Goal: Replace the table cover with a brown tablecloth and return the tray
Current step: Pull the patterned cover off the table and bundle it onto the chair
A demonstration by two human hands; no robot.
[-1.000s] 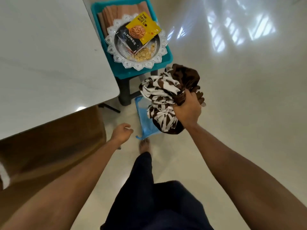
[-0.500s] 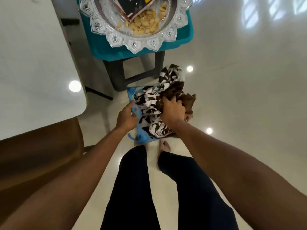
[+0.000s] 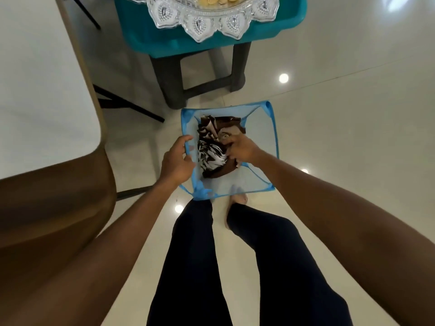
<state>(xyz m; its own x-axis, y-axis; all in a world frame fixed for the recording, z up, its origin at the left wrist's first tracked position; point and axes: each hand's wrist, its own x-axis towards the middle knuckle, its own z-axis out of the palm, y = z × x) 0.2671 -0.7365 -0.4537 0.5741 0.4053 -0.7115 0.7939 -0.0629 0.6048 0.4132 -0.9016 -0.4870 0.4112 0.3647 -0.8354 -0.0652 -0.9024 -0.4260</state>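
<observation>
Left hand (image 3: 175, 161) grips the basket (image 3: 259, 137) rim; right hand (image 3: 242, 149) holds cloth (image 3: 209, 154) inside.

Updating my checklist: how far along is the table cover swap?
Done: table is bare, patterned cover off. In hand: right hand tucks it into the blue mesh basket, left hand gripping the rim. Left: brown tablecloth not laid; tray sits on the teal stool.
</observation>
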